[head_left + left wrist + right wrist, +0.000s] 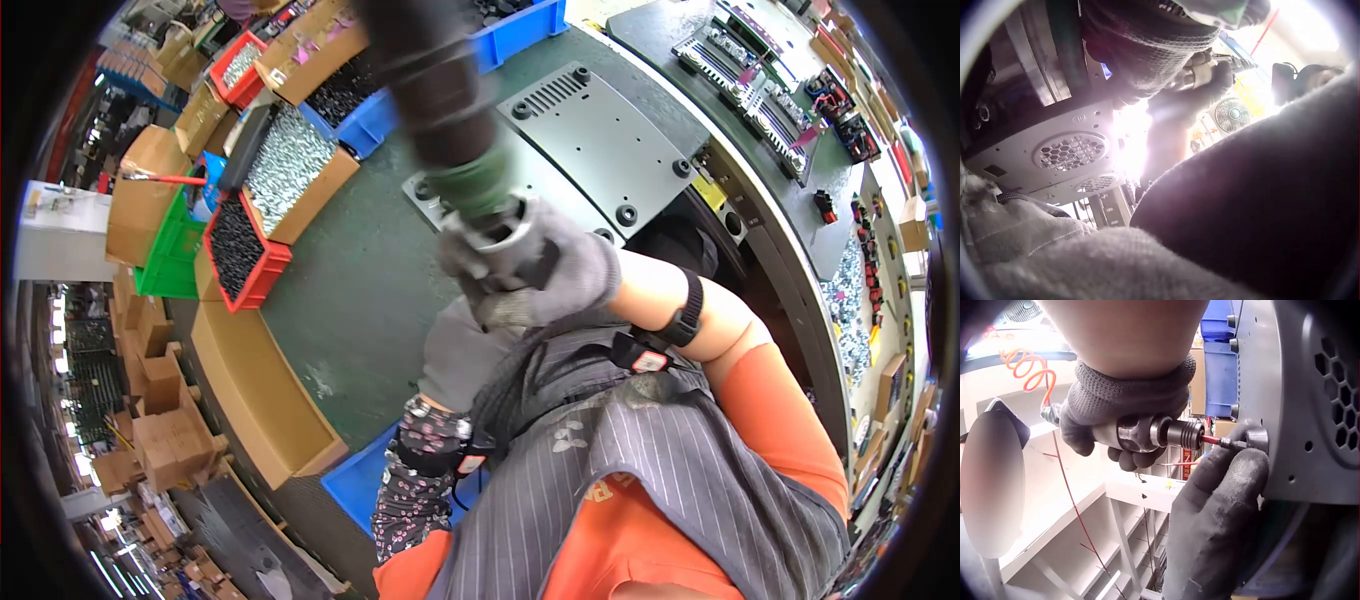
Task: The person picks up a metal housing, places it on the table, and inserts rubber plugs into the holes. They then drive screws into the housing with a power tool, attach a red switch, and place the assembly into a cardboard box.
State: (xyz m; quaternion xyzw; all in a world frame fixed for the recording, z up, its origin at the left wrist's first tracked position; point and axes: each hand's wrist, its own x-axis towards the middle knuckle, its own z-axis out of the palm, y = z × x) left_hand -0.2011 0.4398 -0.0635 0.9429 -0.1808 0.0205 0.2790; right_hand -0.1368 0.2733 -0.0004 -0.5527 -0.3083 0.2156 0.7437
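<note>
My gloved right hand [545, 265] grips a pneumatic screwdriver [1138, 432], its body dark and blurred where it rises through the head view. In the right wrist view the red-banded bit [1211, 439] points at a small tapered foot [1259, 440] on the side of a grey metal case [1294, 394]. Fingers of my gloved left hand [1213, 519] pinch that foot against the case, around the bit's tip. In the head view, the left hand's fingertips are hidden behind the right hand. Several black round feet [627, 214] stand on the case's metal panels [600, 130].
At the left of the green bench [340, 250] stand a red bin [262, 285] of black parts, a carton [320, 185] of silver screws and a long cardboard tray [255, 380]. A blue bin [355, 490] lies near the left arm. Circuit boards [745, 95] sit at the right.
</note>
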